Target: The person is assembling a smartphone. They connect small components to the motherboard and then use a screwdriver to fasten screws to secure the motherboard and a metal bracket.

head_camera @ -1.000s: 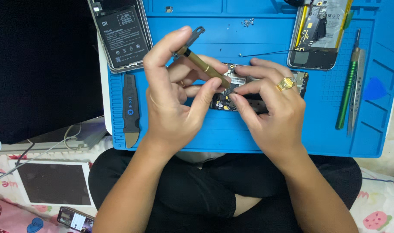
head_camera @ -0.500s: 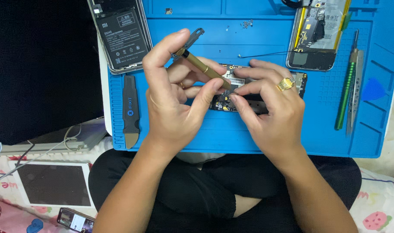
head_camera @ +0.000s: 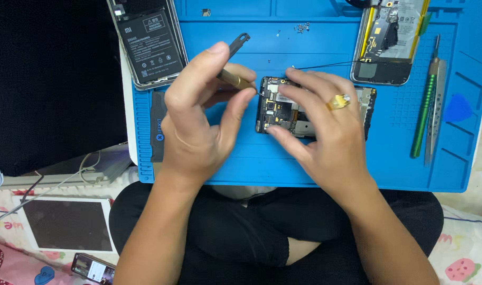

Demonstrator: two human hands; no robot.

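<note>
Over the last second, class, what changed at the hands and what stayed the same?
The left hand drew its screwdriver left, off the phone board, uncovering it. The right hand stayed pressed on the board. The blue mat and opened phones kept their places.

Pink strawberry-print bedding (head_camera: pixel 465 264) underneath; black panel (head_camera: pixel 50 84) at left; bright, even light.

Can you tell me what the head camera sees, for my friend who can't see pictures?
A person's left hand holds a small brass screwdriver against an opened phone board, which the right hand steadies on a blue work mat. Two more opened phones lie at the mat's top, and a green tool at its right.
</note>
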